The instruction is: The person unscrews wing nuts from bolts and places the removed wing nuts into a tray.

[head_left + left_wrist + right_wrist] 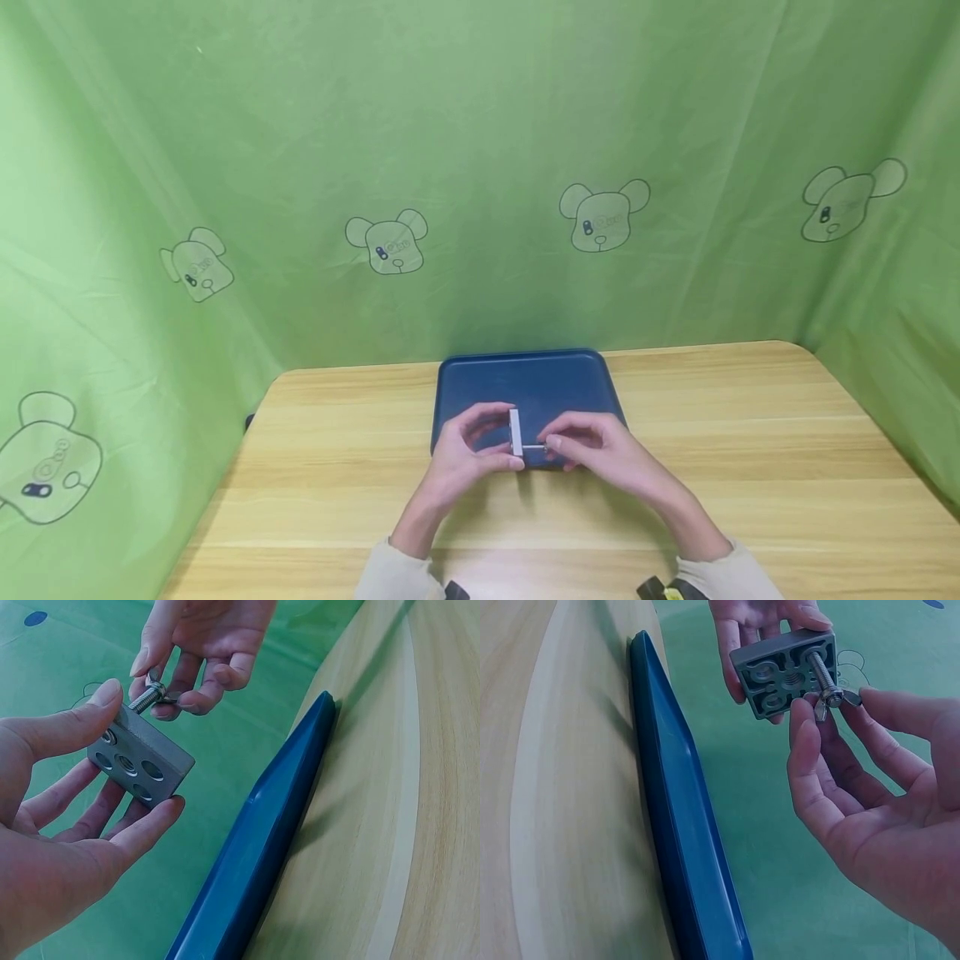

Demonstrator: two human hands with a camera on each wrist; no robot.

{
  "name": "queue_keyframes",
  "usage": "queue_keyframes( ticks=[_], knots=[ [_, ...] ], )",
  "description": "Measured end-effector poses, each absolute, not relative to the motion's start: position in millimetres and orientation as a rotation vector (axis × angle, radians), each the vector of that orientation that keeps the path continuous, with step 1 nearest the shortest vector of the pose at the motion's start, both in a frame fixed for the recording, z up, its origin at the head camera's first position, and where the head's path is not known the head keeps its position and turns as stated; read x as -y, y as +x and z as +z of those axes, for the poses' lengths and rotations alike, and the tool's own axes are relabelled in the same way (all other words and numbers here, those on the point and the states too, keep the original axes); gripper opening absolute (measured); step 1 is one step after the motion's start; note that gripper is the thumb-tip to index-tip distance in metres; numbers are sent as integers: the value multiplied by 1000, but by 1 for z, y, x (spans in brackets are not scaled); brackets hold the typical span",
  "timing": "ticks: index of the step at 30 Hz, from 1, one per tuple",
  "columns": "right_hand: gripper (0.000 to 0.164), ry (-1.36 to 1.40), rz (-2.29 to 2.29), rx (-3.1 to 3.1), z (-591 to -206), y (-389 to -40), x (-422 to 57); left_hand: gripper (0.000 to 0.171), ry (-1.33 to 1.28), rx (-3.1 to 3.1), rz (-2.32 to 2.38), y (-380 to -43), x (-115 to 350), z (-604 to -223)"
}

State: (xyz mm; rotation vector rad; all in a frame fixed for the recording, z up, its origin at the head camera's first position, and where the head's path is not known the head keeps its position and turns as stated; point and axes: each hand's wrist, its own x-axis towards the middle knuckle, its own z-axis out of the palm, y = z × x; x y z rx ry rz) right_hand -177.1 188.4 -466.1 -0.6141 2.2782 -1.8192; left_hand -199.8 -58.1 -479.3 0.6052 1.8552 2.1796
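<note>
My left hand (pixel 465 454) grips a grey block (pixel 139 754) by its edges, upright above the front of the blue tray. Several round holes run through the block, and in the right wrist view its other face shows recesses. A threaded bolt (pixel 823 669) sits in a corner hole and sticks out toward my right hand (pixel 603 446). On the bolt's outer end is a wing nut (pixel 831 699), which that hand pinches between thumb and fingers. Part of the wing nut is hidden by fingers in the left wrist view.
The blue tray (pixel 525 379), with a raised rim, lies on the wood-grain table (pixel 720 417) near its back edge. Behind and at both sides hangs a green curtain (pixel 480 100) printed with bear heads.
</note>
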Motion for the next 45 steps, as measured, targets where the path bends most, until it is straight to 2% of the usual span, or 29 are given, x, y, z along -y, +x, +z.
queue_keyframes(
  ticks=[8,22,45],
  knots=[
    [22,-638,-1838,-2266,-464,-176,-189,67,607,-1852,2176,-200,59,-480],
    [33,-672,-1868,-2215,-467,-177,-186,67,595,-1835,2192,-200,59,-478],
    [24,-657,-1881,-2227,-470,-180,-188,68,597,-1859,2189,-201,59,-478]
  ],
)
